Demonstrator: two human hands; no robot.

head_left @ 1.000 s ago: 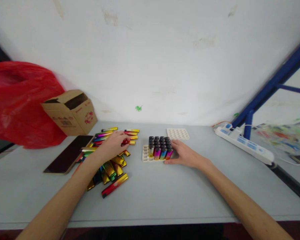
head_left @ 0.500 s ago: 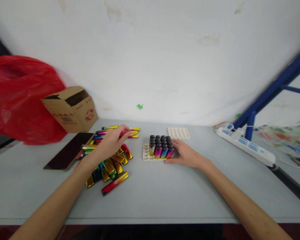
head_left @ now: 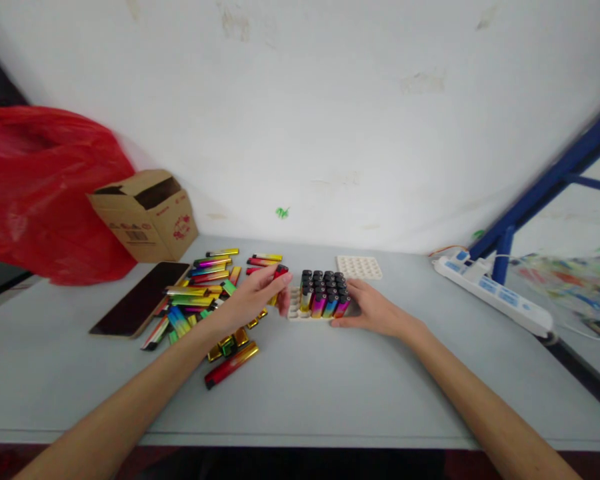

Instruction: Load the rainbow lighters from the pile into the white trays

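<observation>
My left hand (head_left: pixel 253 298) is closed on a red lighter (head_left: pixel 281 270) with a black top, held roughly upright just left of a white holed tray (head_left: pixel 294 311). Several shiny multicoloured lighters (head_left: pixel 319 305) with black tops stand in rows in that tray; holes show along its left side. My right hand (head_left: pixel 373 311) grips the tray's right side, thumb at the front and fingers behind, against the standing lighters. Under and beyond my left forearm lies a loose pile of metallic lighters (head_left: pixel 180 320). A single red and gold lighter (head_left: pixel 231 365) lies nearer the front.
A second white holed tray (head_left: pixel 359 267) lies by the wall. On the left are a dark phone-like slab (head_left: pixel 141 300), an open cardboard box (head_left: pixel 153 227) and a red plastic bag (head_left: pixel 55 193). A white power strip (head_left: pixel 495 293) runs along the right, beside a blue metal frame (head_left: pixel 545 177).
My left hand has moved right from the back of the lighter pile to the tray's left side, now with a red lighter in its fingers. My right hand has stayed at the tray.
</observation>
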